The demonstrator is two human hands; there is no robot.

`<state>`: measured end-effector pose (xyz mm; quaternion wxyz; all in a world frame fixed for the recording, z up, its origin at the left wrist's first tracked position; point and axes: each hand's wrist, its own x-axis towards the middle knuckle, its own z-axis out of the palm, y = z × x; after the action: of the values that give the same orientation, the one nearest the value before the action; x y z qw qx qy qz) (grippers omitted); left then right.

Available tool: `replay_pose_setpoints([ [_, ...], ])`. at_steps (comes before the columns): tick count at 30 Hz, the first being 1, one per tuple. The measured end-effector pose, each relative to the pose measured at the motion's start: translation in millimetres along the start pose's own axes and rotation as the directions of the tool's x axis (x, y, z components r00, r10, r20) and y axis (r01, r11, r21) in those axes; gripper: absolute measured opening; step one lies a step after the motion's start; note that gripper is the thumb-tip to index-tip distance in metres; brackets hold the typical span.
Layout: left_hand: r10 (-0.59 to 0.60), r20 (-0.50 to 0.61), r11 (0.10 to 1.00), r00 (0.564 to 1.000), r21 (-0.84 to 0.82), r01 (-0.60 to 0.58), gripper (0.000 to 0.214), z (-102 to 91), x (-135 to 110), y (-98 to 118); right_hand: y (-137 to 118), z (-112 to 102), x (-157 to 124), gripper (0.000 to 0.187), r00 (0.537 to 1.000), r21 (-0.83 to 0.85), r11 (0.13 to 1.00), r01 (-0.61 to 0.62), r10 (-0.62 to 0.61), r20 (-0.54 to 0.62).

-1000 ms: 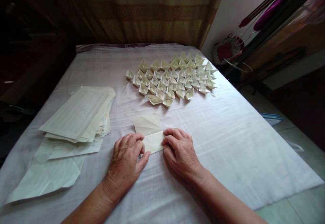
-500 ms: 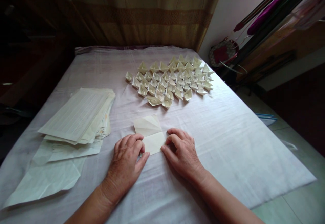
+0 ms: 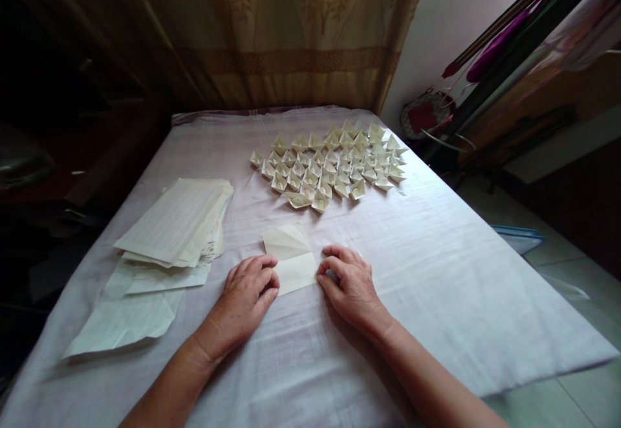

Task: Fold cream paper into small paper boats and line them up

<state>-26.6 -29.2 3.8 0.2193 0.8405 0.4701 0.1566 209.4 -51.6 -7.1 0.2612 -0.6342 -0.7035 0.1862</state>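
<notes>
A broad desk [image 3: 436, 273], draped in a pale, faintly checked cloth [image 3: 272, 376], takes up most of the view. Behind its far edge hangs a gold-brown curtain [image 3: 291, 27] with a darker band across it, and past the right edge tiled floor [image 3: 585, 386] shows. On the left of the desk lies an untidy stack of paper sheets [image 3: 169, 218], the top one lined; a loose creased sheet [image 3: 126, 324] sticks out from under it towards the person. Farther back, right of centre, folded paper boats [image 3: 330, 168] stand close together in uneven rows. A patterned bag [image 3: 427, 117] with a red patch is beyond the far right corner. The left hand [image 3: 250, 286] curls its fingers at the near left edge of a creased paper [image 3: 295, 269]; whether that grip pinches the paper cannot be told. The right hand [image 3: 349, 286] has its fingers bent, fingertips at the right edge; its grip cannot be told either. The creased paper lies flat on the cloth between the hands, nearer the person than the boats, a fold line running across it.
</notes>
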Motion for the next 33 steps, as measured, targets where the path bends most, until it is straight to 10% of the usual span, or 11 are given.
replay_pose_setpoints([
  [13, 0.157, -0.097, 0.960, 0.983, 0.251, -0.129, 0.012, 0.3, 3, 16, 5, 10, 12, 0.016, 0.988, -0.017, 0.993, 0.117, -0.118, -0.104],
  [21, 0.464, 0.080, 0.665, 0.882, 0.626, -0.407, 0.010, -7.8, 19, 13, 7, 13, 86, 0.062, 0.941, -0.071, 0.938, 0.339, -0.340, 0.005],
  [28, 0.474, 0.154, 0.600, 0.867, 0.664, -0.446, 0.008, -17.8, 26, 15, 20, 1, 93, 0.044, 0.877, -0.155, 0.863, 0.480, -0.478, 0.053],
  [33, 0.465, -0.060, 0.691, 0.883, 0.648, -0.320, 0.012, -4.8, 26, 23, 31, -9, 74, 0.017, 0.862, -0.295, 0.827, 0.478, -0.507, -0.024],
])
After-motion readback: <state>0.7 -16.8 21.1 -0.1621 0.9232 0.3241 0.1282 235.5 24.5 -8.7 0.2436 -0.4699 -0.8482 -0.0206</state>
